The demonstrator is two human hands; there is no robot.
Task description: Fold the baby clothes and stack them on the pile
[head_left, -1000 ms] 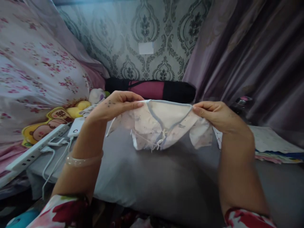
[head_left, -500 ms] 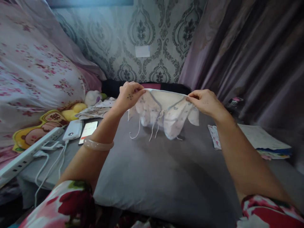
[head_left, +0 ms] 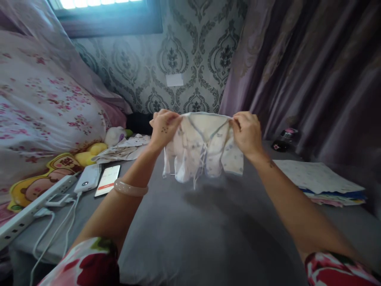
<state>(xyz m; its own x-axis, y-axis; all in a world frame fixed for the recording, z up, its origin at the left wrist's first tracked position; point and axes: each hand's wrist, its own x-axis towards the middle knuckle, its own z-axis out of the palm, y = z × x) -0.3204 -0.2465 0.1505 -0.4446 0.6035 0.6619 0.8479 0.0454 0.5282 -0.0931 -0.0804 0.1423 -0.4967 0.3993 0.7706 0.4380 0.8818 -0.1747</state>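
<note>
A small pale baby top (head_left: 196,147) with a faint print, grey-blue edging and thin tie strings hangs in the air over the grey sheet (head_left: 190,230). My left hand (head_left: 165,126) pinches its left shoulder between thumb and fingers. At the other shoulder, my right hand (head_left: 246,131) is closed on the cloth in the same way. The neckline stretches between both hands, with its V opening facing me. Sleeves and strings dangle below, a little blurred.
To the left lie a power strip (head_left: 38,206) with white cables, a white power bank (head_left: 87,178), a phone (head_left: 107,180), folded cloth (head_left: 125,149) and plush toys (head_left: 92,154). On the right are a cloth stack (head_left: 321,176) and a dark object with a pink top (head_left: 284,140).
The baby top now hangs straighter, its sleeves and strings lower. My right hand has come slightly inward. The view has tilted up, showing more of the window.
</note>
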